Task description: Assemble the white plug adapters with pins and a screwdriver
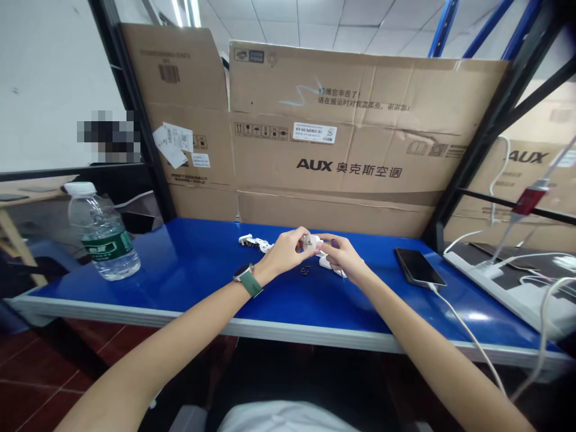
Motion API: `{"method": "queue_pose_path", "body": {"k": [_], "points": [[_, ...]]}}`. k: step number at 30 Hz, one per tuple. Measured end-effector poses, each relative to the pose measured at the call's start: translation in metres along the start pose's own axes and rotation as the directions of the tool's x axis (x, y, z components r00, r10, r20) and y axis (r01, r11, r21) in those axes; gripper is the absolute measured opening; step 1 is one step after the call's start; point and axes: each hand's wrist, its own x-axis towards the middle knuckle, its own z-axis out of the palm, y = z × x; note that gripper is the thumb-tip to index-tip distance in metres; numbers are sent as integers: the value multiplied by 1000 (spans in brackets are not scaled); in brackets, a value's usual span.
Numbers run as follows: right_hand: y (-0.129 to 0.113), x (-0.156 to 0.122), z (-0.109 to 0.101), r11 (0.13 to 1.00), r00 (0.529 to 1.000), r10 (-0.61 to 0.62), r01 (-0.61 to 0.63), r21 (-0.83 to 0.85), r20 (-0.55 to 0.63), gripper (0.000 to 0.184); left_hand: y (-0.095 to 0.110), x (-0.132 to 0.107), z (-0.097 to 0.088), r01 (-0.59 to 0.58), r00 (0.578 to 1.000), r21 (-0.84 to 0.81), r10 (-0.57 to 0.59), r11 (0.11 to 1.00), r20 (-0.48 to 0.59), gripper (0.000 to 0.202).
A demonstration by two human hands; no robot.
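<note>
Plug part [311, 242], small and white, pinched between left hand [284, 253] and right hand [344, 257] near desk [189, 264] back edge; screws [305, 271] loose, further white pieces [254, 242] unassembled alongside.

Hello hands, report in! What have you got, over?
Left hand and right hand both pinching a small white plastic part. More white pieces and tiny screws beside them. Phone off right, bottle far left.

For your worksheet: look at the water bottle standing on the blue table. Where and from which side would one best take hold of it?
Grip the water bottle around its body at the green label, where the wall is round and about even. It stands upright near the table's left front edge, so the left hand would probably come in level from the front right, where nothing stands against it. The white cap looks too small for a firm hold.
</note>
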Motion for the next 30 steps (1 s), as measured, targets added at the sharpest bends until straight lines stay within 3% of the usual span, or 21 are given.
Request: {"method": "queue_pose_path", "body": {"k": [4,9,14,17,18,20,22,25,30], "points": [[-6,-4,2,978,997,38,-52,203,74,44,7,0,-3,-119,987,83,127,989,-99,50],[-10,-5,0,965,995,33,-56,256,95,40,4,2,-7,-123,989,10,124,992,-85,53],[-6,-1,-6,988,996,29,-42,150,88,43,-7,1,-3,-131,991,26,131,991,-19,56],[0,2,-5,996,998,-54,53,-68,-13,47,-10,0,-1,-171,984,81,174,982,-25,52],[2,3,-4,975,987,-144,130,-181,-68,46,-10,0,0,-180,983,93,184,979,-30,52],[4,4,-2,861,918,-372,288,-420,-133,39,-10,0,-1,-188,980,107,193,976,-41,51],[4,3,-1,710,838,-536,383,-591,-100,27,-11,1,-1,-192,979,107,198,976,-47,51],[3,1,-2,562,801,-598,444,-698,28,18,-12,1,-2,-182,982,84,186,980,-35,52],[4,-1,-7,433,787,-596,481,-763,158,21,-15,4,-2,-110,993,52,107,993,48,55]]}}
